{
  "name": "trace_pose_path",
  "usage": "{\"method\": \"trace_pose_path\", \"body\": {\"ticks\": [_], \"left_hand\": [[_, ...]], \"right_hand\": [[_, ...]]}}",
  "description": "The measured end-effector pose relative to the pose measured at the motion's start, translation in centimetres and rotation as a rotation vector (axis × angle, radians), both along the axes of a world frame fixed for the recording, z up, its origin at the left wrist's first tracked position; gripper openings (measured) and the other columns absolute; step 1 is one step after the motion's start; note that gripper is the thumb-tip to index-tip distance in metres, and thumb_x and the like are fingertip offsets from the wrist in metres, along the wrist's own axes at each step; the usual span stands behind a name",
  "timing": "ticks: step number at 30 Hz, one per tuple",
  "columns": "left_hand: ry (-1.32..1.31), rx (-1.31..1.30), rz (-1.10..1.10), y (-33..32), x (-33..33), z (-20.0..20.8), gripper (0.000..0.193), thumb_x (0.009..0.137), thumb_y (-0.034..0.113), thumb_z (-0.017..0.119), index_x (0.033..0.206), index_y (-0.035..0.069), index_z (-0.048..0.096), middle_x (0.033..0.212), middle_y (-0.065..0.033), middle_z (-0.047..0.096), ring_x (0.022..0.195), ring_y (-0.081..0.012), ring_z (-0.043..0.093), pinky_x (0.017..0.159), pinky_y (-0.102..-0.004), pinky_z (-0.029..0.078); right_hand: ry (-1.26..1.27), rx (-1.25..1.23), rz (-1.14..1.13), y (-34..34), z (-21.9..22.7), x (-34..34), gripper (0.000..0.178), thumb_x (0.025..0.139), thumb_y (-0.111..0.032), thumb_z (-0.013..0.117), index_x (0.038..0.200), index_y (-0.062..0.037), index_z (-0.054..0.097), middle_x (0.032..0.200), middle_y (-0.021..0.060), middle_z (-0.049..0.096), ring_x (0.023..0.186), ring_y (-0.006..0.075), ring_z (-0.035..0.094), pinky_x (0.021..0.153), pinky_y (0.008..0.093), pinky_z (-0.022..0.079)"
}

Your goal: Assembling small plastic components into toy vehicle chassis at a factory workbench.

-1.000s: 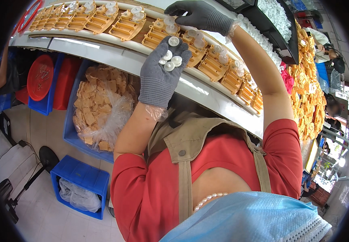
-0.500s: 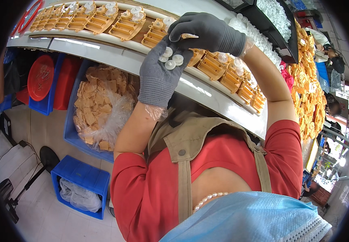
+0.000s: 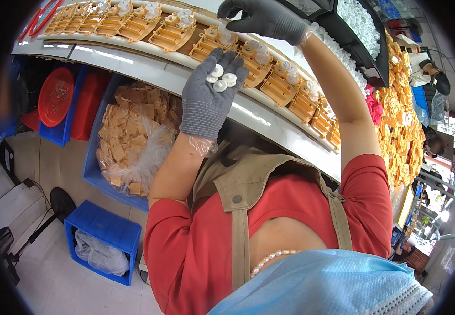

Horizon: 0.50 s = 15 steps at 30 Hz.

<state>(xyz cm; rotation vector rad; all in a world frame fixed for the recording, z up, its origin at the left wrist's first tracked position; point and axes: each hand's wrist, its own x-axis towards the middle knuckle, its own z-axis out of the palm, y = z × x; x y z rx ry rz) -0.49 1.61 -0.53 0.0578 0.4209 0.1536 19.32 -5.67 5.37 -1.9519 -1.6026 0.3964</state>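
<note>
My left hand (image 3: 210, 89), in a grey glove, is turned palm up below the row of orange-yellow plastic housings. Several small white round plastic discs (image 3: 220, 86) lie in its palm, against the curled fingers. My right hand (image 3: 261, 20), gloved the same way, is raised beyond the row, its thumb and forefinger apart with nothing visible between them. Nearest to it are a plastic housing (image 3: 211, 46) with clear round parts at its top end and another housing (image 3: 256, 62) fitted with similar clear parts.
A black tray of clear plastic parts (image 3: 361, 23) stands at the far right, beside a large heap of orange-yellow pieces (image 3: 398, 121). Below the bench sit a blue bin (image 3: 92, 173) of flat tan pieces, a blue crate (image 3: 104, 223) and a red round lid (image 3: 55, 97).
My right hand has moved up and away from my left palm; the small pale piece in its fingers no longer shows. The housings have shifted slightly right. My left hand has barely moved.
</note>
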Motion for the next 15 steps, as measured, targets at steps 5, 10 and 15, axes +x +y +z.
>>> {"method": "trace_pose_path", "body": {"ticks": [5, 10, 15], "left_hand": [[0.048, 0.012, -0.003, 0.1, -0.2, 0.7, 0.036, 0.091, 0.016, 0.048, 0.120, -0.006, 0.043, 0.100, -0.0136, 0.056, 0.097, -0.0296, 0.055, 0.095, -0.0480, 0.042], [0.039, -0.004, -0.019, 0.2, -0.1, 0.6, 0.034, 0.092, 0.015, 0.048, 0.117, -0.007, 0.045, 0.067, -0.0012, 0.042, 0.075, -0.0216, 0.054, 0.094, -0.0470, 0.043], [0.035, -0.022, -0.015, 0.2, -0.1, 0.8, 0.033, 0.092, 0.015, 0.047, 0.117, -0.007, 0.045, 0.074, -0.0044, 0.047, 0.084, -0.0254, 0.056, 0.095, -0.0489, 0.042]], "right_hand": [[0.073, 0.031, 0.035, 0.8, -1.0, 0.2, 0.025, 0.076, -0.012, 0.065, 0.098, -0.0030, 0.057, 0.086, 0.0103, 0.062, 0.078, 0.0188, 0.059, 0.074, 0.0311, 0.047], [-0.004, -0.040, 0.041, 1.1, -0.6, -0.2, 0.025, 0.076, -0.014, 0.063, 0.098, -0.0035, 0.057, 0.086, 0.0113, 0.063, 0.078, 0.0206, 0.060, 0.074, 0.0313, 0.047], [-0.050, -0.072, 0.042, 1.4, -0.7, -0.1, 0.024, 0.076, -0.015, 0.064, 0.097, -0.0043, 0.059, 0.087, 0.0114, 0.063, 0.078, 0.0215, 0.060, 0.073, 0.0313, 0.047]]}}
